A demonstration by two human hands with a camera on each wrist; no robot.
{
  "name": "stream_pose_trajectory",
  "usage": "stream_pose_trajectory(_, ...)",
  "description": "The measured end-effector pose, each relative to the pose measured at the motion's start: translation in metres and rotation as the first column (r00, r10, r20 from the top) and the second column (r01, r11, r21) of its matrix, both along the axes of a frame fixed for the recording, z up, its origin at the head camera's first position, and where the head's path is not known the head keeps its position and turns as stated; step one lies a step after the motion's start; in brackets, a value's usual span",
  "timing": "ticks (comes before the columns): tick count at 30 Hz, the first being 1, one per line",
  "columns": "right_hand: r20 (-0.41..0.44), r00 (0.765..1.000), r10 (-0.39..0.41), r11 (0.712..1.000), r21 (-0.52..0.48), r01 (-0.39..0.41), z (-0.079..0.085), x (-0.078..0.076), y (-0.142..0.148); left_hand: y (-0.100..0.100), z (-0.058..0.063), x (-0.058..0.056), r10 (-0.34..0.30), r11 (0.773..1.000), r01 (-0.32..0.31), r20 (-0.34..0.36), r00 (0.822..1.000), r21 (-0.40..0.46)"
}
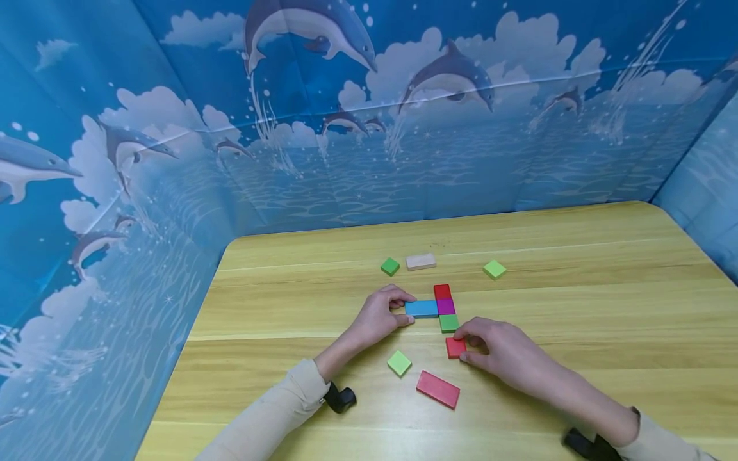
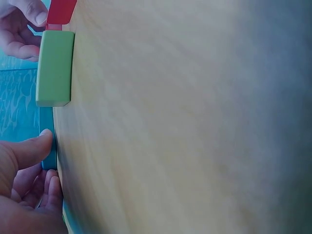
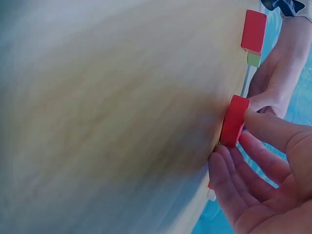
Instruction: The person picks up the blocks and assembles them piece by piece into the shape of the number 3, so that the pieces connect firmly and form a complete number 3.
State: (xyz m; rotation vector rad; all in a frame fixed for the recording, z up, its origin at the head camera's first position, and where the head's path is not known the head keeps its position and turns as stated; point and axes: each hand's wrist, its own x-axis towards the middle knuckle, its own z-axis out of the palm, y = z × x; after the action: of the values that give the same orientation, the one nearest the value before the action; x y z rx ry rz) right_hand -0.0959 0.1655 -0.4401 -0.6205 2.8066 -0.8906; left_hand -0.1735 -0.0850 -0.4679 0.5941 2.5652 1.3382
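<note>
My left hand (image 1: 377,315) holds the left end of a blue block (image 1: 423,309) lying flat on the table, thumb at the near edge and fingers at the far edge. The blue block's right end meets a purple block (image 1: 446,307). A red block (image 1: 442,292) adjoins the purple one on the far side, and a green block (image 1: 448,323) on the near side. Just nearer than that green block, a small gap apart, is a second red block (image 1: 455,347). My right hand (image 1: 510,355) pinches this red block (image 3: 235,121) between thumb and fingers.
On the wooden table (image 1: 605,288), a green block (image 1: 390,266), a whitish block (image 1: 421,261) and a light green block (image 1: 494,269) lie farther back. Toward the front are another light green block (image 1: 399,363) and a longer pinkish-red block (image 1: 438,389). A dolphin-print curtain (image 1: 369,173) stands behind.
</note>
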Motion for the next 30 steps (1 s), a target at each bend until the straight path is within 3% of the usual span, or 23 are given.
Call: stream_pose_trajectory(30, -0.043, 0.998, -0.043, 0.999, 0.01, 0.043, -0.0012, -0.0045, -0.0081, -0.0004, -0.0008, -0.0007, -0.006, 1.0, 0.006, -0.001, 1.0, 0.007)
